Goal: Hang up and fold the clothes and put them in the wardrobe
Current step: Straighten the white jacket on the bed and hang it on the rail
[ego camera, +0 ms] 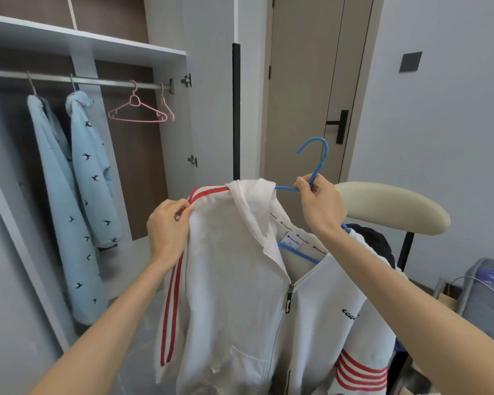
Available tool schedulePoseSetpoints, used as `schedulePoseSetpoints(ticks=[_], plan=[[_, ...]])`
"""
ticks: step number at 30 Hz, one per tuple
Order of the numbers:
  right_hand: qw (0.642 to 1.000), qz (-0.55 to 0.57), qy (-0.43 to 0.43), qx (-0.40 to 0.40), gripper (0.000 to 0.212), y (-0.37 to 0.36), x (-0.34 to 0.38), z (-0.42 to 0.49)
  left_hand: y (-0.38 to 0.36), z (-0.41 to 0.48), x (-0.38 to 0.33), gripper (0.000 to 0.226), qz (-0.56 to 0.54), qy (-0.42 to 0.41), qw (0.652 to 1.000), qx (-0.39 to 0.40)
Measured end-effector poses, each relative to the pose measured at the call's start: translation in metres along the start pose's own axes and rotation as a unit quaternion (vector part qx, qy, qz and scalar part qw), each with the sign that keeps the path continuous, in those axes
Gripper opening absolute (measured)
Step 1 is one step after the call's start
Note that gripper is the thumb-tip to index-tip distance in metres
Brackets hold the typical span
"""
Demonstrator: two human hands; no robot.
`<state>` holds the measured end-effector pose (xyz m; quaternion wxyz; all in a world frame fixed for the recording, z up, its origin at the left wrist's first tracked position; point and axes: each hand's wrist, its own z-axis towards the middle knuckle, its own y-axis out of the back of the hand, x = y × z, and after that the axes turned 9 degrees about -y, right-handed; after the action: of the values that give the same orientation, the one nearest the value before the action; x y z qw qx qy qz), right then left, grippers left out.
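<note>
While hands grip: hoodie (240, 266) upright on hanger (314, 163); hook up.

Neck label (291, 240): "XL", brand perhaps "Dicondor".

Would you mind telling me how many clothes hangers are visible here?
5: two on the rail carrying pale blue garments, two empty pink hangers at its right end, and the blue hanger in the right hand. Others may be hidden.
</note>
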<state>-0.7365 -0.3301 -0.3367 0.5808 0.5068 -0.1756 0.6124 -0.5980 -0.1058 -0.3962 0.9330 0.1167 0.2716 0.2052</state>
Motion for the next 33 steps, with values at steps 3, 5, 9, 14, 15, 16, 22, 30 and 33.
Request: schedulePoseSetpoints(ticks=[3, 5, 9, 14, 15, 16, 22, 30, 33], plan=[[1.0, -0.004, 0.012, 0.013, 0.024, -0.002, 0.001, -0.004, 0.003, -0.006, 0.012, 0.018, 0.038, 0.024, 0.998, 0.05], [0.999, 0.001, 0.028, 0.042, 0.024, -0.006, 0.002, -0.008, 0.006, -0.002, 0.011, 0.015, 0.06, 0.071, 0.993, 0.069], [0.992, 0.025, 0.059, 0.108, 0.023, -0.007, 0.008, -0.007, 0.016, 0.016, -0.018, 0.021, -0.002, -0.023, 0.999, 0.033], [0.97, 0.032, 0.138, 0.197, 0.018, -0.01, 0.025, -0.015, 0.012, 0.037, -0.074, 0.034, 0.115, -0.228, 0.912, 0.321], [0.965, 0.039, 0.153, 0.212, 0.018, -0.01, 0.026, -0.016, 0.01, 0.039, -0.079, 0.032, 0.13, -0.229, 0.899, 0.349], [0.959, 0.048, 0.166, 0.227, 0.017, -0.009, 0.026, -0.017, 0.009, 0.041, -0.083, 0.03, 0.12, -0.224, 0.897, 0.363], [0.94, -0.013, 0.214, 0.267, 0.016, -0.005, 0.023, -0.01, -0.004, 0.024, -0.081, 0.027, 0.034, -0.139, 0.943, 0.301], [0.964, -0.221, -0.006, 0.151, 0.068, -0.011, -0.045, -0.019, -0.001, 0.013, -0.067, 0.027, 0.027, -0.036, 0.967, 0.25], [0.982, -0.088, -0.028, 0.166, 0.054, -0.022, -0.054, -0.021, 0.005, 0.014, -0.071, 0.028, 0.01, -0.029, 0.966, 0.257]])
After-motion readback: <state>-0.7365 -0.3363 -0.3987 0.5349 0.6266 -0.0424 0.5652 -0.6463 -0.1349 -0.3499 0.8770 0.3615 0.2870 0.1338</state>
